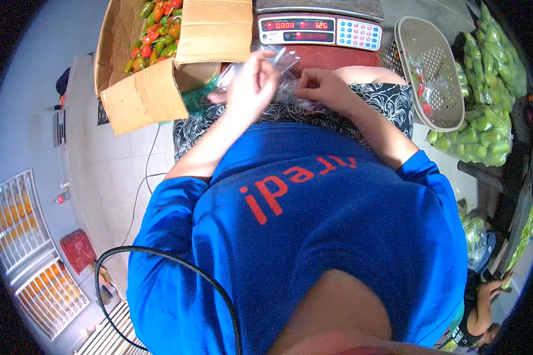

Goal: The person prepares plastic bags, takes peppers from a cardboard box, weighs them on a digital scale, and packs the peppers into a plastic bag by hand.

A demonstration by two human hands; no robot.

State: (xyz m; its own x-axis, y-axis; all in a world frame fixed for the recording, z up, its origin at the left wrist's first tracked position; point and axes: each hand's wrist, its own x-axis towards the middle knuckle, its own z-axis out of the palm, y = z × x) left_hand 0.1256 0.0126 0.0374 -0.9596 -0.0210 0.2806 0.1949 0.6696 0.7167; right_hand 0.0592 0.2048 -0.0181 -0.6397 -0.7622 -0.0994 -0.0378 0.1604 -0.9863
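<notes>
Clear plastic bag (288, 64) at twelve o'clock, outline hard to read. Left hand (254, 78) and right hand (324, 90) apart, fingers curled beside it; grip cannot be told. Scale (320, 32) cut off above. Carton flap (145, 97) crowds eleven; basket (437, 65) bounds one; floor (115, 157) opens toward nine.

A crumpled clear bag (288, 66) is between the hands (256, 80) (324, 89).

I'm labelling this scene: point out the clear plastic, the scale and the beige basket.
Clear plastic (287, 83), head view, crumpled middle.
Scale (320, 32), head view, display panel.
Beige basket (448, 72), head view, inner wall.
</notes>
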